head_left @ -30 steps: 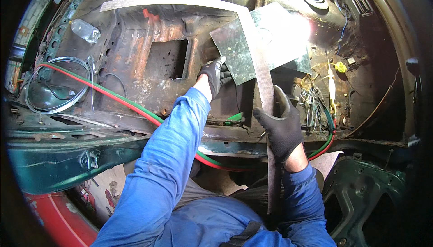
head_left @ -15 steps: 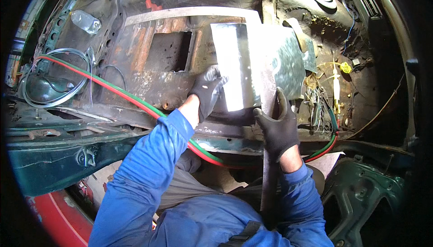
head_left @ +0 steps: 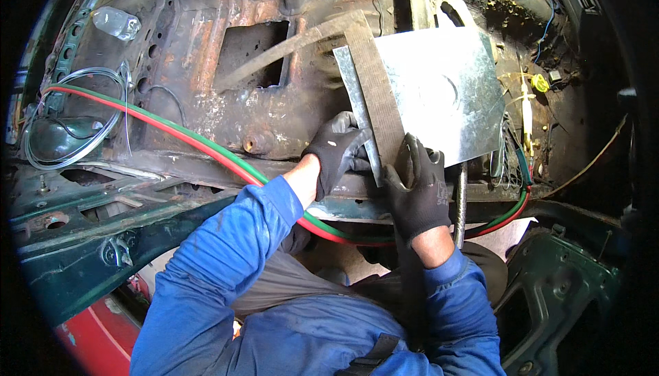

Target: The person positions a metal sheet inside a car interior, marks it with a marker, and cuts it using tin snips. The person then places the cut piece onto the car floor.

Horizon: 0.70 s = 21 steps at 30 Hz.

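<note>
A flat, shiny metal sheet point(head_left: 446, 88) is held up over the rusty car floor, tilted in front of me. Across its left part lies a worn steel carpenter's square point(head_left: 376, 88), one arm pointing toward me and the other reaching to the far left. My left hand point(head_left: 338, 153), in a dark glove, is closed on the sheet's left edge near its lower corner. The gloved right hand point(head_left: 422, 191) clasps the square together with the sheet's near edge, thumb on the square. Below this hand, the square's near end is hard to make out in shadow.
Red and green twin hoses point(head_left: 199, 144) cross in front of me. The floor has a rectangular hole point(head_left: 250, 53). Coiled wire point(head_left: 75, 153) and a clear plastic bottle point(head_left: 117, 23) lie left; a yellow-white slim tool point(head_left: 527, 119) and thin wires are right. A green door panel point(head_left: 559, 287) stands lower right.
The sheet and square have turned and tilted, so the sheet's broad face now shows at right. The square's far arm slants down leftward. My left hand has moved right onto the sheet's edge.
</note>
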Motion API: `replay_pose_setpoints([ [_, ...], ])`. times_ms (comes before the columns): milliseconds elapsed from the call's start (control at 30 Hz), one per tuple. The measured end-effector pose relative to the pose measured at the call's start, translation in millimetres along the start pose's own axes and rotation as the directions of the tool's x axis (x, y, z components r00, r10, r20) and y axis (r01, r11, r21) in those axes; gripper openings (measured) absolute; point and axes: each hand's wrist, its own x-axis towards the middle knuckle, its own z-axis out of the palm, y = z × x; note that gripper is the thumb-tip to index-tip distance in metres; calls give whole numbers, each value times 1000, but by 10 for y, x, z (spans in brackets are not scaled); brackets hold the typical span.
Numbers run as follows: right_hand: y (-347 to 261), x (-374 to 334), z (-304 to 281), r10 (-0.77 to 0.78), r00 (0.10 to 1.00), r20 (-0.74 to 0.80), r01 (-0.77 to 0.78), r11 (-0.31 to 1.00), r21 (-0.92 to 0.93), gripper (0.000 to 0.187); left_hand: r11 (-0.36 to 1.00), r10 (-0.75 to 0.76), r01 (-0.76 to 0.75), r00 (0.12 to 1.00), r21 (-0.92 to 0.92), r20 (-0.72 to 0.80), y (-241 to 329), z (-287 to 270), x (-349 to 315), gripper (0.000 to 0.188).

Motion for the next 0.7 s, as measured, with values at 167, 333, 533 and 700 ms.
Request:
replay_pose_setpoints([
  [167,-90,-12,-101,36,996,85,-28,995,-95,81,983,160,-157,987,91,-23,-100,-30,42,22],
  [333,-148,-147,-67,-3,991,132,38,964,-263,108,909,376,-355,925,219,-59,-145,-5,96,18],
  [533,-186,-285,-133,128,971,202,-85,974,-209,99,897,397,-378,917,229,-41,-140,-91,190,34],
  [700,62,-483,-114,-24,999,45,24,1000,-3,58,915,377,-365,925,171,-45,-168,-94,229,36],
])
